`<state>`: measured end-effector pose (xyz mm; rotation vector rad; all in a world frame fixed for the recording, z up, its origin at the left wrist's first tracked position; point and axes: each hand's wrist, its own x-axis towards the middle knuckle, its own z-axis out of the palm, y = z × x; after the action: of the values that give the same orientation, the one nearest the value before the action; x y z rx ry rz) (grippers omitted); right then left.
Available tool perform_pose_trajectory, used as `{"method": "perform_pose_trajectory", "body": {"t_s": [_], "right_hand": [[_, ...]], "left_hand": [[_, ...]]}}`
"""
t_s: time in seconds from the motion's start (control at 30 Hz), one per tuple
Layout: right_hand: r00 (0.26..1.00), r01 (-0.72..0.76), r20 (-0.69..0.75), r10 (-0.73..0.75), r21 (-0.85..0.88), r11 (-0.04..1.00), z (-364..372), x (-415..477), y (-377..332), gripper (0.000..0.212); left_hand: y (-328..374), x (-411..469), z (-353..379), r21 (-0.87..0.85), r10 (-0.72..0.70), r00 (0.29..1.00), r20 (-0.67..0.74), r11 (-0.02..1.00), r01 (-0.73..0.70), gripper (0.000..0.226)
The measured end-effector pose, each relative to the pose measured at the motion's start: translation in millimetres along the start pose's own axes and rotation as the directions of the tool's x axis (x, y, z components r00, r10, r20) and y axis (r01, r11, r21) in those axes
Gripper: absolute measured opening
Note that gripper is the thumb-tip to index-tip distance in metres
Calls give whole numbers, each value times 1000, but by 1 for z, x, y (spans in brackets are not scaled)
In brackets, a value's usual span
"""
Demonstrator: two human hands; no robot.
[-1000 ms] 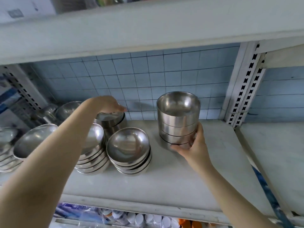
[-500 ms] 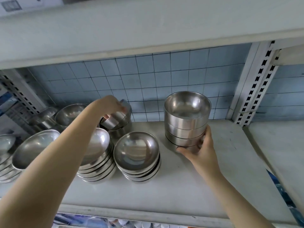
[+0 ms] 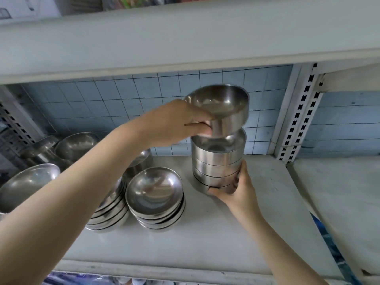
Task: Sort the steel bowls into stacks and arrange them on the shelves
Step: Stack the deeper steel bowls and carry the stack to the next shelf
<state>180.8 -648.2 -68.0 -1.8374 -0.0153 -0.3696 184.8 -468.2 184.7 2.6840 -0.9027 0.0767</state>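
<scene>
My left hand point(image 3: 181, 122) grips a straight-sided steel bowl point(image 3: 224, 108) by its near wall and holds it tilted just above a stack of matching straight-sided bowls point(image 3: 218, 161) on the white shelf point(image 3: 205, 243). My right hand point(image 3: 236, 188) is wrapped around the base of that stack. A stack of rounded shallow bowls point(image 3: 155, 198) stands to the left of it. Another rounded stack point(image 3: 111, 212) lies partly under my left forearm.
More steel bowls sit further left: a wide one point(image 3: 26, 184), a deeper one point(image 3: 76, 145) at the back, and a low stack point(image 3: 139, 161) behind my arm. A slotted white upright point(image 3: 300, 118) bounds the shelf at right. The upper shelf point(image 3: 185, 42) hangs close overhead.
My left hand has lifted a straight-sided bowl from the back stack at the left and carried it right, over the stack my right hand holds. The right hand has stayed put.
</scene>
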Motion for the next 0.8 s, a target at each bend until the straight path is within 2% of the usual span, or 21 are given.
{"method": "perform_pose_trajectory", "body": {"t_s": [0.17,0.4,0.47,0.57,0.63,0.7,0.8], "right_hand": [[1000,-6,19,6,-9,1000,-2,1,2,121],[1000,8,19,-8,-15,1000,-1,1,4,125],[1000,14,15,-14,-15,1000,-1,0,4,125],[1000,13,12,-13,-5,1000,0,2,4,124],[1000,10,5,-10,5,1000,-2,5,5,123],[1000,14,-3,-14,10,1000,-8,11,7,124],[1000,22,-5,-22,22,1000,-28,24,10,125]], "left_hand": [[-2,16,26,88,35,986,165,995,-50,17],[-11,17,26,104,67,972,226,990,-92,27],[-10,16,26,76,64,974,217,994,-82,25],[-10,11,24,-2,-16,990,140,1000,16,63],[-16,9,24,-12,-63,997,45,998,64,75],[-22,8,24,-9,-112,994,-17,994,111,75],[-28,6,31,-21,-168,986,5,986,168,69]]}}
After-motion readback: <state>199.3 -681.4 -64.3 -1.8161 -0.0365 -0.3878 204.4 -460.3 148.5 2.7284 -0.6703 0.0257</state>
